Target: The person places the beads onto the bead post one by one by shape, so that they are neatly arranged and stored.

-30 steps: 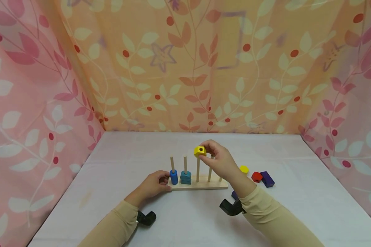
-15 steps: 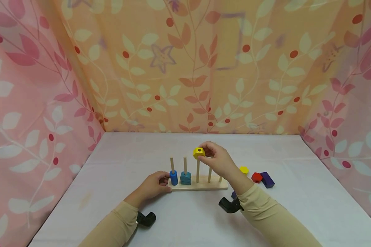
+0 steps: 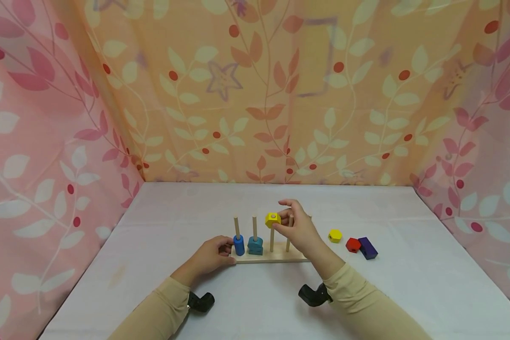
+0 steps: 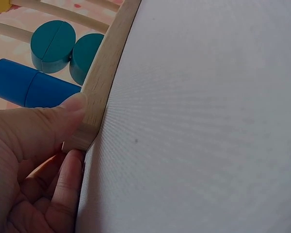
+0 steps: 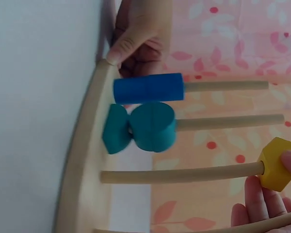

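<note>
The left hand [image 3: 211,256] grips one five-peg board [image 3: 274,258]; the right hand [image 3: 299,231] pinches one of two yellow blocks [image 3: 270,222].

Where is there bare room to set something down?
Free: the white cloth between pegboard and floral backdrop, and left of the left hand. Crowded: right of the pegboard, with a loose yellow block, red block and purple block, and at the middle peg, where the right hand grips a second yellow block.
</note>
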Available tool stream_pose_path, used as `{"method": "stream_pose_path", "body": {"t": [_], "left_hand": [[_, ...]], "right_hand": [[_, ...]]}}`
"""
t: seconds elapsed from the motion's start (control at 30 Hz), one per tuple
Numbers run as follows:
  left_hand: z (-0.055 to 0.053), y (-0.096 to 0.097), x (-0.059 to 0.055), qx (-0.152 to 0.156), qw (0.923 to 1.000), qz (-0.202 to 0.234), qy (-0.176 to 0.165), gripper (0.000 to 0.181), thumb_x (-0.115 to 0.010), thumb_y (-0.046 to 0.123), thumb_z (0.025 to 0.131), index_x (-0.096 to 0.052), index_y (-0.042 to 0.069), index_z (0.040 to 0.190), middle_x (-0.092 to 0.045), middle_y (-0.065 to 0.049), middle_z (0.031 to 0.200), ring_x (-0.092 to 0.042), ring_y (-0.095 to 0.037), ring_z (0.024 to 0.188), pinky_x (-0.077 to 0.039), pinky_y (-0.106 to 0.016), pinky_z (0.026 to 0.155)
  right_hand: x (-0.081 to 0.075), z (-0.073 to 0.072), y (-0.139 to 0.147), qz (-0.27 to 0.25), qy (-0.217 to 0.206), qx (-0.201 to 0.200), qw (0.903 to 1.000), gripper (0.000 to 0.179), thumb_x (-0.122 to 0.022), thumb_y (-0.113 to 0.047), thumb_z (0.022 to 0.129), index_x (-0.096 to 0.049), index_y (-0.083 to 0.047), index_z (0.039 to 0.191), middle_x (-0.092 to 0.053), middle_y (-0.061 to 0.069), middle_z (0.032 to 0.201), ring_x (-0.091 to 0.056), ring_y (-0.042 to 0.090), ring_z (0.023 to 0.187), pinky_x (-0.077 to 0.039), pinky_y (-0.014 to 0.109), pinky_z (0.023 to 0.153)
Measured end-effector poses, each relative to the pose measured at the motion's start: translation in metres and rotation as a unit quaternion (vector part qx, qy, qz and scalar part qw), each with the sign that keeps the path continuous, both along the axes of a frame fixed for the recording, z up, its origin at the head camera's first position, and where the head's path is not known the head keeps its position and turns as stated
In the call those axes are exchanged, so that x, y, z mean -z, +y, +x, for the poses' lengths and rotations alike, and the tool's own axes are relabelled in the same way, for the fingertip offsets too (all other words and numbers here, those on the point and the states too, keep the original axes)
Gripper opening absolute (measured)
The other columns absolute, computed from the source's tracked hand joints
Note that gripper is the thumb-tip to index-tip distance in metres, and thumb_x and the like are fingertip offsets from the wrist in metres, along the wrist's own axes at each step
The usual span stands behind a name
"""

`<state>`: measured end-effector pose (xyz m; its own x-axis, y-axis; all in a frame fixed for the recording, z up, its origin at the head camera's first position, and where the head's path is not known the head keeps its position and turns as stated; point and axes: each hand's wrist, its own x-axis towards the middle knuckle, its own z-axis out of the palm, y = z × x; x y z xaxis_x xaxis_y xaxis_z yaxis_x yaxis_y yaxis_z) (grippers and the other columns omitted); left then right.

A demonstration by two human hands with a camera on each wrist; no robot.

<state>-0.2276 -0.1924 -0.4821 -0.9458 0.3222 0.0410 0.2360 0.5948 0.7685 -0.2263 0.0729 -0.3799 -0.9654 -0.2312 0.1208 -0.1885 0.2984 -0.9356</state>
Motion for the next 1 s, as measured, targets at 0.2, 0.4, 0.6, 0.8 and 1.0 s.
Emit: {"method": "stream_pose_path", "body": {"t": [0.2,0.4,0.6,0.8,1.0], "left_hand": [[0.000,0.001,0.000,-0.002,1.0000,0.001,0.002,0.039,-0.079,0.017,0.070,-0.061,0.012,0.105,-0.056,0.003,0.089,-0.052,-0.012,0.083,-0.044,-0.023,0.073],[0.001,0.000,0.001,-0.006,1.0000,0.000,-0.002,0.039,-0.079,0.017,0.071,-0.061,0.012,0.105,-0.056,0.003,0.090,-0.052,-0.012,0.083,-0.044,-0.024,0.074],[0.001,0.000,0.000,-0.003,1.0000,0.003,-0.006,0.040,-0.078,0.019,0.072,-0.060,0.012,0.107,-0.056,0.003,0.091,-0.052,-0.013,0.084,-0.044,-0.027,0.076],[0.000,-0.001,0.000,-0.003,1.0000,0.000,-0.009,0.040,-0.078,0.019,0.072,-0.060,0.012,0.107,-0.055,0.002,0.091,-0.051,-0.013,0.084,-0.044,-0.028,0.076],[0.001,0.000,-0.002,-0.006,0.9999,0.002,-0.010,0.041,-0.078,0.018,0.072,-0.060,0.011,0.107,-0.056,0.002,0.091,-0.052,-0.013,0.084,-0.045,-0.027,0.076]], "right_hand": [[0.022,0.001,-0.002,-0.021,-0.037,0.034,0.9985,0.037,-0.068,-0.004,0.081,-0.050,-0.008,0.113,-0.058,0.008,0.100,-0.056,0.019,0.087,-0.049,0.026,0.079],[0.043,0.002,-0.004,0.010,-0.054,0.069,0.9961,0.024,-0.071,-0.007,0.078,-0.055,-0.006,0.096,-0.058,0.007,0.093,-0.053,0.019,0.085,-0.046,0.029,0.077],[0.058,0.002,-0.004,0.041,-0.053,0.076,0.9949,0.024,-0.072,-0.005,0.076,-0.056,-0.006,0.094,-0.060,0.006,0.089,-0.055,0.019,0.084,-0.046,0.035,0.079],[0.066,0.003,-0.003,0.060,-0.056,0.066,0.9945,0.026,-0.070,-0.003,0.077,-0.054,-0.007,0.097,-0.057,0.006,0.090,-0.055,0.017,0.082,-0.047,0.034,0.079],[0.069,0.004,-0.004,0.070,-0.052,0.058,0.9945,0.024,-0.069,-0.001,0.077,-0.054,-0.005,0.096,-0.058,0.006,0.091,-0.057,0.017,0.083,-0.048,0.035,0.080]]}}
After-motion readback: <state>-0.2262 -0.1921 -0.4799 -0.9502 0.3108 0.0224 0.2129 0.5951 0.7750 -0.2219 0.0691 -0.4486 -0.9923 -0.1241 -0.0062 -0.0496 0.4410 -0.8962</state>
